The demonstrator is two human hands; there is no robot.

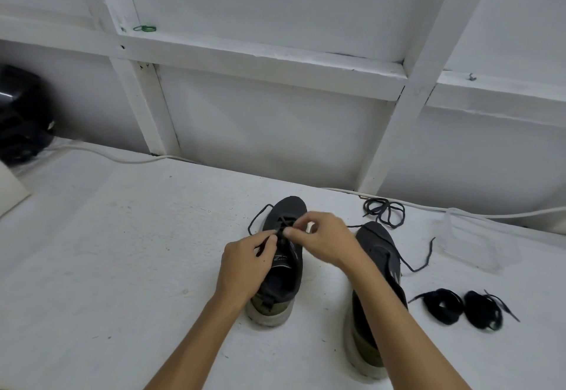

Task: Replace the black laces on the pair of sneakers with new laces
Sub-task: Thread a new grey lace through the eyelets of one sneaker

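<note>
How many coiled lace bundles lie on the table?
2: one coiled lace bundle right of the right sneaker, the second bundle just right of it. None seems hidden.

No text can be read; the mark on the left sneaker's tongue (280, 259) is too blurred.

Wall: we face a white panelled wall (275, 132), well beyond the fingers, crossed by white painted battens (263, 58) running upright and level.
Surface: we look down on a white, rough-textured tabletop (107, 251) spreading beneath and to both sides of the fingers.
Cable: a white cable (122, 158) runs along the foot of the wall, past the fingers.
Dark object: far left of the fingers, a glossy black shape (21, 113); we cannot tell what it is.
Light: even and soft.
</note>
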